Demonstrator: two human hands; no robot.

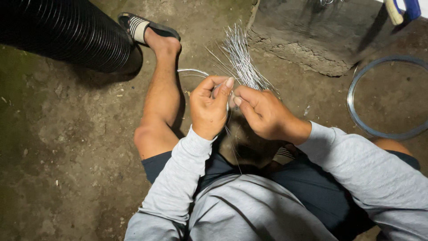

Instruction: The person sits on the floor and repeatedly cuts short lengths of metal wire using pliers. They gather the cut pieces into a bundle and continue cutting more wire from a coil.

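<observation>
Both hands meet over a fanned bundle of thin silvery cut wires (243,60): the left hand (208,107) and the right hand (261,111) pinch its lower end with their fingers (225,87). A grey metal wire coil (385,96) lies on the concrete floor (67,156) to the right.

One head-worn camera, looking steeply down from the seated person's own eyes, close over both hands, concrete floor (67,147) filling the background
</observation>
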